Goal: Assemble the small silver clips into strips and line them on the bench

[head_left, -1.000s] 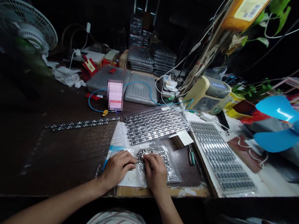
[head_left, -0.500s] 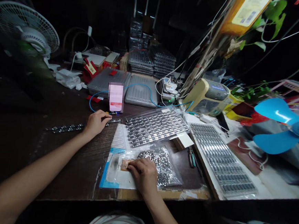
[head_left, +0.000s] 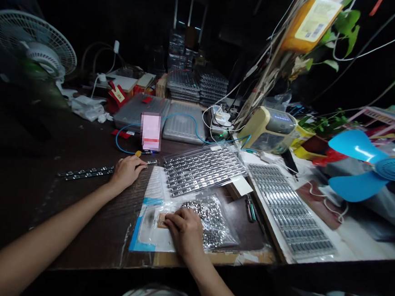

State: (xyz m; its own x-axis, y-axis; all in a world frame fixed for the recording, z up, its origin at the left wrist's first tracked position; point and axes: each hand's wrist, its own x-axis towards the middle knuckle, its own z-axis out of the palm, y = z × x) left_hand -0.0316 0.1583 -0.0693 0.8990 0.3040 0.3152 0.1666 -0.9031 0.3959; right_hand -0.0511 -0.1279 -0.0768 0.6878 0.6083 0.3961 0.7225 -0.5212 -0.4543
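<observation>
Head view, left hand (head_left: 127, 172) curled on metal strip (head_left: 88, 172), right hand (head_left: 184, 229) pressing clear bag (head_left: 150, 230)

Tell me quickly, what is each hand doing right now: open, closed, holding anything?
Left hand: curled over a metal strip; cannot tell if gripping.
Right hand: open, fingers resting on a clear plastic bag beside a small tan piece.

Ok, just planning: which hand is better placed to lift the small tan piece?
Probably the right: the right hand has its fingertips at the tan piece, while the left hand lies farther off, on the long metal strip.
</observation>
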